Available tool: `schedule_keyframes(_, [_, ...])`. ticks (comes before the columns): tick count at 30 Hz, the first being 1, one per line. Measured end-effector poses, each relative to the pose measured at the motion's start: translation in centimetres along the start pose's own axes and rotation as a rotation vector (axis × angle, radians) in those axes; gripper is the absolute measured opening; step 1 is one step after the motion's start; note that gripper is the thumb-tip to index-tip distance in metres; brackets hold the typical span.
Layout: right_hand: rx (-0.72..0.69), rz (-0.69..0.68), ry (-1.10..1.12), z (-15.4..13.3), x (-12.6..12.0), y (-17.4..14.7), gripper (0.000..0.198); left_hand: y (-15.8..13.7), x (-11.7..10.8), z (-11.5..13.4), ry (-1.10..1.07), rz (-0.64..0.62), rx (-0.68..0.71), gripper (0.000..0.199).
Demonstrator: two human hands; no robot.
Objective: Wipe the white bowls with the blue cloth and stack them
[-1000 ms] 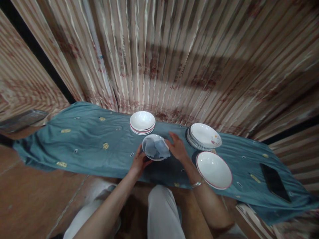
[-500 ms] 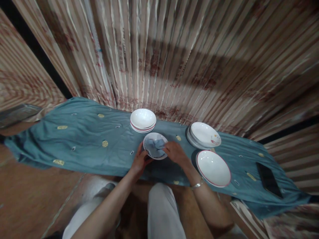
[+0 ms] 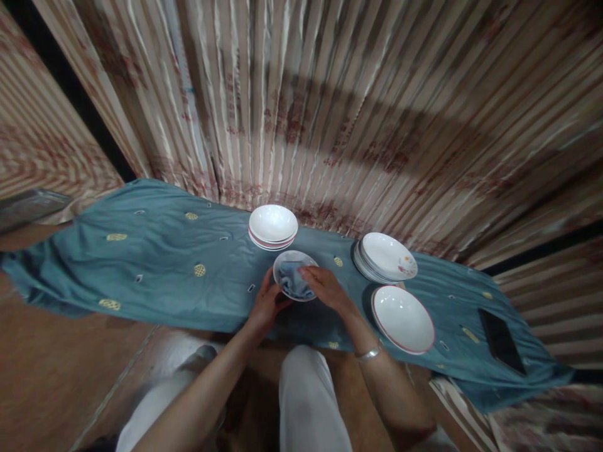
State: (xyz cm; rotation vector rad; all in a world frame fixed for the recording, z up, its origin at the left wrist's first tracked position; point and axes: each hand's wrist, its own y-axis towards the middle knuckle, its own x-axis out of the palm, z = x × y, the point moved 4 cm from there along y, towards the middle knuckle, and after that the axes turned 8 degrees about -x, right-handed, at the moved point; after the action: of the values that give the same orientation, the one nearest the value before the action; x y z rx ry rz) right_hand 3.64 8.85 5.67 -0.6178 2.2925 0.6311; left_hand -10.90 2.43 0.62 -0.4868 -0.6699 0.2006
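Observation:
A white bowl is held up near the front of the table, tilted slightly. My left hand grips its left rim, with the fingers partly hidden underneath. Inside the bowl lies a crumpled blue-grey cloth. My right hand reaches over the right rim and presses its closed fingers on the cloth. Just behind the held bowl stands a stack of white bowls, some with red rims.
To the right stand a stack of white plates with a floral print and red-rimmed white bowls. A black phone lies at the far right on the teal tablecloth. A striped curtain hangs behind the table.
My right hand has moved from the bowl's right rim inward over the cloth. The cloth has shifted and bunched differently in the bowl. My left hand keeps its hold.

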Motion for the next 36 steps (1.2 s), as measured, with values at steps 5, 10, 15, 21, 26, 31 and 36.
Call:
schedule_keyframes(5, [-0.062, -0.052, -0.025, 0.9, 0.7, 0.0, 0.026, 0.0, -0.1, -0.1, -0.011, 0.007, -0.012, 0.070])
schedule_keyframes(10, [-0.143, -0.301, -0.016, 0.7, 2.5, 0.0, 0.025, 0.1, -0.2, -0.2, -0.037, -0.036, -0.018, 0.073])
schedule_keyframes(15, [-0.119, -0.263, 0.059, 1.0, 4.1, 0.9, 0.025, 0.2, -0.3, -0.2, -0.047, -0.079, -0.017, 0.069])
schedule_keyframes(21, [-0.185, -0.146, 0.103, 1.8, 5.2, 1.8, 0.039, 0.4, -0.3, -0.2, -0.025, -0.081, 0.002, 0.067])
schedule_keyframes(26, [-0.192, -0.127, -0.073, 2.0, 5.3, 2.2, 0.048, 0.3, -0.3, -0.1, -0.008, -0.068, -0.004, 0.070])
schedule_keyframes(31, [-0.125, -0.175, -0.401, 1.3, 4.0, 2.7, 0.054, 0.1, -0.3, 0.0, 0.024, -0.047, -0.002, 0.070])
schedule_keyframes(36, [-0.050, -0.248, -0.686, 0.9, 1.8, 2.6, 0.052, -0.1, -0.3, 0.0, 0.025, -0.058, 0.017, 0.072])
